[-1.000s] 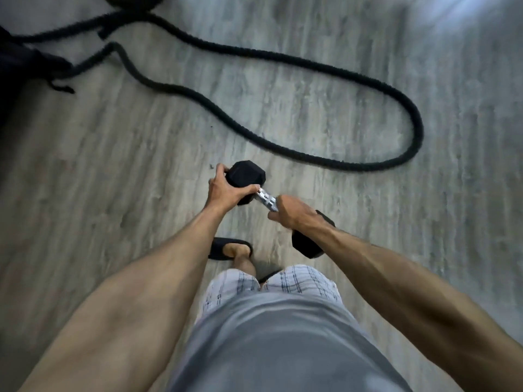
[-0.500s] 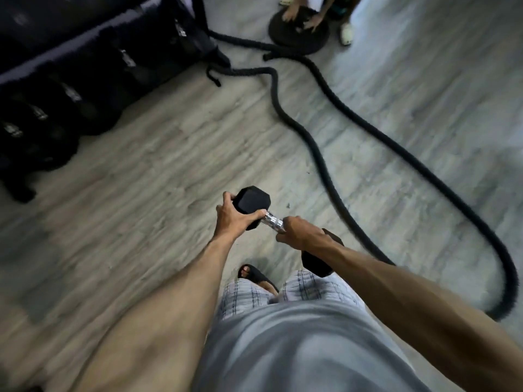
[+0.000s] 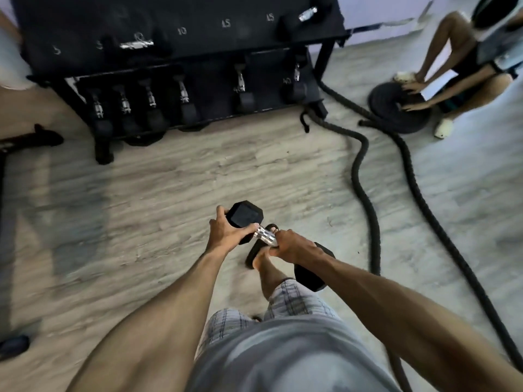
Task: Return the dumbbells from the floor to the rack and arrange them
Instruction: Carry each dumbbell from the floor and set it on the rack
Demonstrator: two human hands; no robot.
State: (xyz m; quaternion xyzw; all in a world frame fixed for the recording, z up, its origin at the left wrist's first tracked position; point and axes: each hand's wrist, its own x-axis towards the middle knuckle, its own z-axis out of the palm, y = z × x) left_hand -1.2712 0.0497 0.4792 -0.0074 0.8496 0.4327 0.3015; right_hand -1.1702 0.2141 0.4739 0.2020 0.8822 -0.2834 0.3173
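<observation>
Head view: a black hexagonal rubber-ended dumbbell with a chrome handle [image 3: 264,236] was carried clear of the floor, the left hand [image 3: 226,234] cupped over its far head, the right hand [image 3: 294,247] closed round the handle, presumably sharing its weight toward the black steel rack [image 3: 181,52] ahead.

Your floor [image 3: 169,179] has the rack [image 3: 181,80] standing on it, thick ropes [image 3: 365,176] snaking across, and a plate [image 3: 396,108] lying flat.

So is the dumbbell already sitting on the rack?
No, the dumbbell is held off the floor by the left hand and right hand, short of the rack.
</observation>
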